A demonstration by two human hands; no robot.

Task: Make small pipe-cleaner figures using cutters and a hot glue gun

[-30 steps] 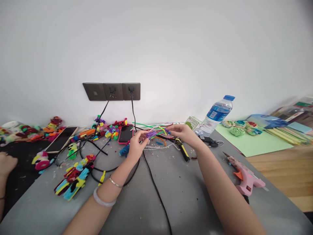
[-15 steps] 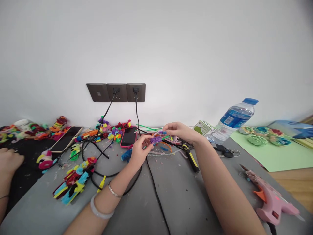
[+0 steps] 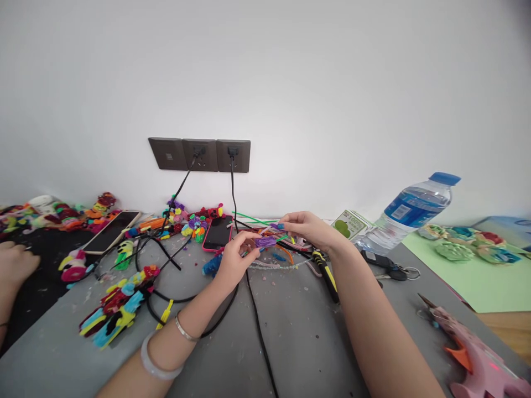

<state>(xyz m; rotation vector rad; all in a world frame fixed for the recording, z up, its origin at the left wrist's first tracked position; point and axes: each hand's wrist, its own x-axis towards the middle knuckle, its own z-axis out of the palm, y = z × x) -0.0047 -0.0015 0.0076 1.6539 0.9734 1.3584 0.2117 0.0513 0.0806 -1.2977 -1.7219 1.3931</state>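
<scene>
Between the thumb and fingers of my left hand (image 3: 238,255) is a small folded bundle of purple pipe cleaner (image 3: 265,242). My right hand (image 3: 309,229) is just to the right and slightly higher, with thumb and forefinger pinched on a purple end of it. Both hands hover over the middle of the desk, near the wall. Below them lie loose pipe cleaners, an orange one (image 3: 287,256) among them, and a pale beaded-looking strand (image 3: 286,266). Yellow-and-black handled pliers (image 3: 327,275) lie beside my right wrist.
A pink glue gun (image 3: 473,354) lies at the right, below keys (image 3: 398,273) and a tilted water bottle (image 3: 409,213). Black cables (image 3: 259,326) cross the desk from the wall sockets (image 3: 199,155). Pipe-cleaner figures (image 3: 120,307) and phones (image 3: 218,234) are leftward. Another person's hand (image 3: 16,265) rests far left.
The view has shifted slightly, so the bottle and glue gun appear farther right. Both hands keep their grip on the purple pipe cleaner, and its bundle shows more plainly.
</scene>
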